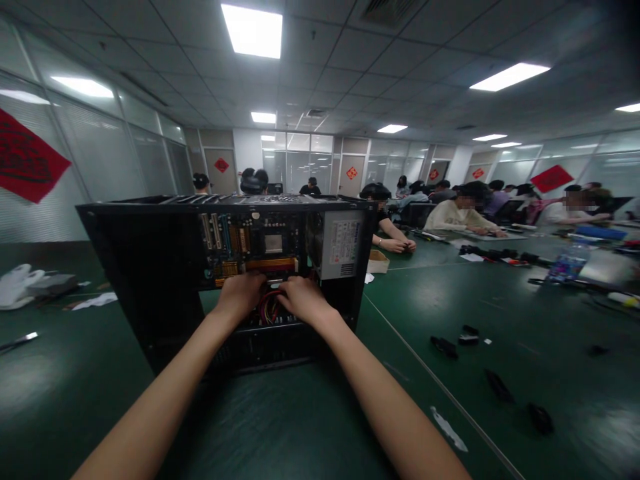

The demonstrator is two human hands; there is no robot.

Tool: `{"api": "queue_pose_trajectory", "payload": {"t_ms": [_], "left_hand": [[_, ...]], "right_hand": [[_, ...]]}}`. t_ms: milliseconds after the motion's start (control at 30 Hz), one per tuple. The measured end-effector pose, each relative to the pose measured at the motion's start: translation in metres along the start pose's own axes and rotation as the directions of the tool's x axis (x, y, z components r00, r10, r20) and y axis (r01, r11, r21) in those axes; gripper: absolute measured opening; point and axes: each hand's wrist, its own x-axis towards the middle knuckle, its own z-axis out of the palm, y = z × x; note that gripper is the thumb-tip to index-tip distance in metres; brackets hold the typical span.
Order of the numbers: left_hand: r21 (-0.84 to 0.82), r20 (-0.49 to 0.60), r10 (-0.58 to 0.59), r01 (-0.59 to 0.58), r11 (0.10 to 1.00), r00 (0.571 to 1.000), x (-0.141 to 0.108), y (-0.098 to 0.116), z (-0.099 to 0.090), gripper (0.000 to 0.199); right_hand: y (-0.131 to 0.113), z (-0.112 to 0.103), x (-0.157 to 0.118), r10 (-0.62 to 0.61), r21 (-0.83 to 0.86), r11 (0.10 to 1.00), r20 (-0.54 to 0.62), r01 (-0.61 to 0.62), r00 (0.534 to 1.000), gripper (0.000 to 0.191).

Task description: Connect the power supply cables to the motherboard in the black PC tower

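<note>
A black computer case (150, 267) stands on the green table with its side open towards me. Inside are a motherboard (286, 225) with a square metal-topped chip, and a silver power supply (340, 243) at the upper right. Both my hands reach into the case, just below the red and yellow memory slots (273, 265). My left hand (242, 293) has its fingers curled in, their tips hidden. Close beside it, my right hand (305, 297) is bent likewise, thumb towards the left hand. Between and below them bunch red, yellow and black cables (269, 308). What the fingertips grip is too hidden to name.
Small black parts (497, 385) and a torn white strip (449, 429) lie to the right. Behind the case are a small cardboard box (379, 261) and a co-worker's hands (400, 245). A plastic bottle (569, 260) stands farther right. White bags (20, 285) lie at left.
</note>
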Motion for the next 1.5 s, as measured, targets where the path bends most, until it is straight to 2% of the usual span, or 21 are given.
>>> {"api": "queue_pose_trajectory", "payload": {"t_ms": [167,300,400,600,733,1000,1233,1400,1500], "left_hand": [[-0.229,-0.020,-0.068,0.062,0.972,0.997,-0.006,-0.013,0.009,0.031],[-0.425,0.070,0.071,-0.035,0.905,0.995,-0.006,-0.020,0.015,0.037],[-0.495,0.148,0.141,-0.050,0.867,0.979,-0.009,-0.021,0.014,0.040],[-0.595,0.264,0.337,-0.122,0.795,0.904,-0.017,-0.023,0.012,0.039],[-0.665,0.295,0.415,-0.127,0.736,0.861,-0.018,-0.027,0.013,0.046],[-0.731,0.294,0.424,-0.084,0.678,0.857,-0.021,-0.025,0.010,0.056],[-0.753,0.288,0.442,-0.084,0.652,0.850,-0.022,-0.024,0.009,0.053],[-0.713,0.319,0.442,-0.095,0.695,0.838,-0.025,-0.025,0.000,0.048],[-0.652,0.309,0.396,-0.111,0.750,0.865,-0.028,-0.025,-0.012,0.052]], "right_hand": [[0.000,0.000,0.000,0.039,-0.004,0.999,-0.056,-0.039,0.998,0.027],[-0.001,-0.003,-0.001,0.102,-0.008,0.995,-0.118,-0.104,0.988,0.029],[0.000,-0.002,-0.001,0.155,0.009,0.988,-0.137,-0.155,0.978,0.027],[0.003,0.002,0.002,0.207,0.069,0.978,-0.176,-0.197,0.962,0.029],[0.002,0.003,0.002,0.223,0.095,0.973,-0.192,-0.208,0.956,0.027],[0.000,0.001,0.001,0.219,0.114,0.974,-0.235,-0.197,0.947,0.027],[0.001,0.002,0.001,0.165,0.126,0.983,-0.284,-0.134,0.944,0.028],[0.002,0.002,0.001,0.099,0.124,0.990,-0.306,-0.064,0.947,0.028],[0.002,0.002,0.001,0.090,0.116,0.992,-0.322,-0.055,0.942,0.028]]}}
